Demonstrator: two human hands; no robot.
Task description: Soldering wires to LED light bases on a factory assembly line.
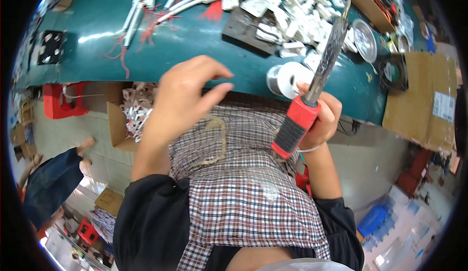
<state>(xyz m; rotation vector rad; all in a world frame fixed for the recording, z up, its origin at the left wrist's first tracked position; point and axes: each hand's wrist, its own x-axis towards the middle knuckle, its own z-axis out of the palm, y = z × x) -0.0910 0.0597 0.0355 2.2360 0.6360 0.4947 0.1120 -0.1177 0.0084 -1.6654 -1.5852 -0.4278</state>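
My right hand (325, 120) grips a soldering iron (298, 120) by its red and black handle. The iron's dark, worn barrel slants up and right over the bench, tip at the far end. Beside that hand, near the bench's front edge, lies a spool of solder wire (294, 79) with a white flange; whether the fingers touch it I cannot tell. My left hand (187, 88) hovers at the bench edge with thumb and fingers apart and nothing visible between them. Farther back are a dark metal block (247, 31) and a heap of small white plastic parts (295, 20).
Long white pieces with red wires (141, 7) lie at the back left of the green bench (195, 37). A metal bowl (364, 40) and a cardboard box (419, 102) are at the right. Below left are an open carton of parts (117, 124) and a red stool (66, 99).
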